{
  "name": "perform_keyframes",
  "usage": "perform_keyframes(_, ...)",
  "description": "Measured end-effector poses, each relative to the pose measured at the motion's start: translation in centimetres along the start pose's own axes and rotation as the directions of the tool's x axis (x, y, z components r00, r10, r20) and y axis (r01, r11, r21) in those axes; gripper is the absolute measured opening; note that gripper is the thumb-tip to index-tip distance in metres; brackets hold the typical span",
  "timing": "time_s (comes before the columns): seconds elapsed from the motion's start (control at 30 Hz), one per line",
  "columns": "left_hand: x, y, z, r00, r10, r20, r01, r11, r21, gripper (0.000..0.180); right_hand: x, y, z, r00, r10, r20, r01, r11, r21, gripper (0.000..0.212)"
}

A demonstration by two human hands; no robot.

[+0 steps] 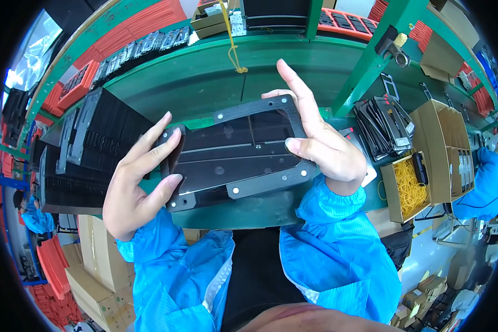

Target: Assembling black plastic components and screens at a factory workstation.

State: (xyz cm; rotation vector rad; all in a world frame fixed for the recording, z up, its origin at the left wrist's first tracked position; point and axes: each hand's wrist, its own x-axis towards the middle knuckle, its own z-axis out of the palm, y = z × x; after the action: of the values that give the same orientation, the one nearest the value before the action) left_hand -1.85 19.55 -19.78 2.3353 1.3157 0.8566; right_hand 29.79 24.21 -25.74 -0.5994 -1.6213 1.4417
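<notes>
Between my hands, tilted above the green workbench (238, 219), is a black flat jig (265, 185) with small bright round studs along its edges. A glossy dark panel (232, 166) lies in its middle, reflecting lines from overhead. My left hand (133, 191) grips the left end, with thumb and fingertips on the rim. The right end is held by my right hand (332, 152), its thumb pressing on the panel's edge and its index finger stretched upward. Fingers beneath the jig are partly hidden.
Stacks of black jigs (108, 133) stand to the left. At right are piled thin black frames (384, 127), a box of yellow rubber bands (406, 188) and a divided cardboard box (434, 130). A yellow cord (232, 52) hangs ahead; a green post (379, 63) rises behind. A person's blue sleeve (481, 188) shows far right.
</notes>
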Motion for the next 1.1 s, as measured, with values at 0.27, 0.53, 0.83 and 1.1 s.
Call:
perform_keyframes(0.27, -1.0, -3.3, 3.7, 0.992, -0.121, 0.035, 0.119, 0.814, -0.568, 0.066, 1.9, 1.9, -1.4, 0.909, -0.046, -0.415, -0.023, 0.987, -0.160, 0.075)
perform_keyframes(0.53, -3.1, -3.4, 8.3, 0.889, -0.248, -0.386, -0.121, 0.685, -0.718, 0.049, 8.3, 12.9, -0.5, 0.980, 0.020, -0.196, 0.023, 0.977, 0.214, 0.048)
perform_keyframes(0.83, -6.3, -1.4, 7.8, 0.870, -0.263, -0.418, -0.061, 0.783, -0.619, 0.041, 2.8, 5.8, -0.3, 0.815, -0.348, -0.463, 0.387, 0.922, -0.013, 0.020)
perform_keyframes(1.1, -6.6, -2.8, 8.2, 0.893, -0.190, -0.409, -0.129, 0.762, -0.635, 0.042, -6.4, -1.4, 9.9, 0.739, -0.655, -0.159, 0.651, 0.633, 0.420, 0.047)
